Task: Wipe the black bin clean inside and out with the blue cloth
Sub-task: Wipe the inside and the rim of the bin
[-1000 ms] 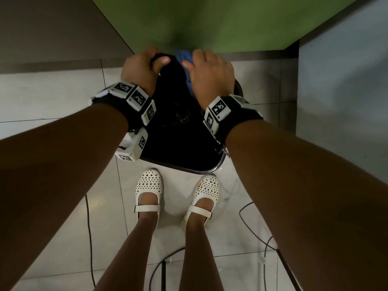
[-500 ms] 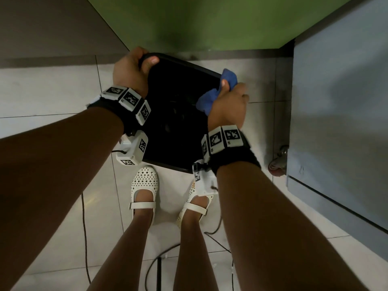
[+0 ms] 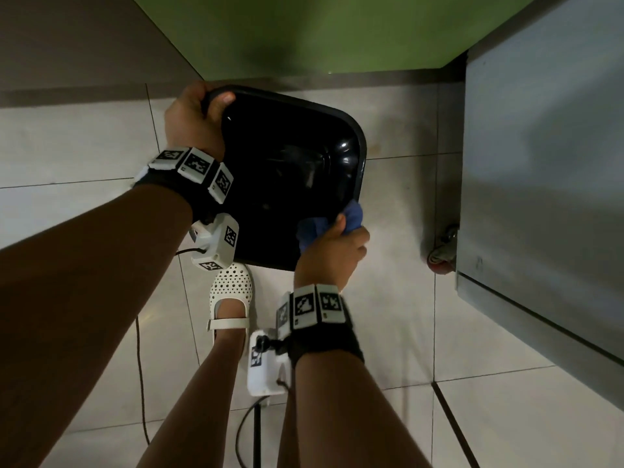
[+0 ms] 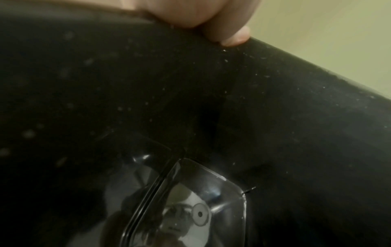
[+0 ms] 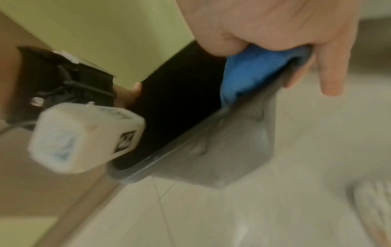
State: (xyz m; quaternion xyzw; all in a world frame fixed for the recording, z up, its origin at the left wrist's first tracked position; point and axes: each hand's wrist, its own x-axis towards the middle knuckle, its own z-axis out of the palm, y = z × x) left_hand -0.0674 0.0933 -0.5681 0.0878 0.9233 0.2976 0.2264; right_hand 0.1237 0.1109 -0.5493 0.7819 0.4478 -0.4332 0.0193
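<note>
The black bin (image 3: 290,170) is held off the tiled floor with its open mouth tilted toward me. My left hand (image 3: 194,116) grips its far left rim corner, thumb hooked inside; in the left wrist view the thumb (image 4: 228,31) presses on the dusty black rim (image 4: 275,80). My right hand (image 3: 332,251) holds the bunched blue cloth (image 3: 324,224) against the near right corner of the rim. In the right wrist view the blue cloth (image 5: 256,70) is folded over the bin's edge (image 5: 211,138), with fingers (image 5: 330,73) outside the wall.
A grey cabinet (image 3: 540,184) on a caster (image 3: 442,258) stands close on the right. A green wall (image 3: 320,32) rises behind the bin. My feet in white shoes (image 3: 231,292) are just below it, and black cables (image 3: 140,376) run over the floor tiles.
My right hand has slid the cloth along the rim from the far edge, down the right side, to the near right corner. The left hand's grip stays.
</note>
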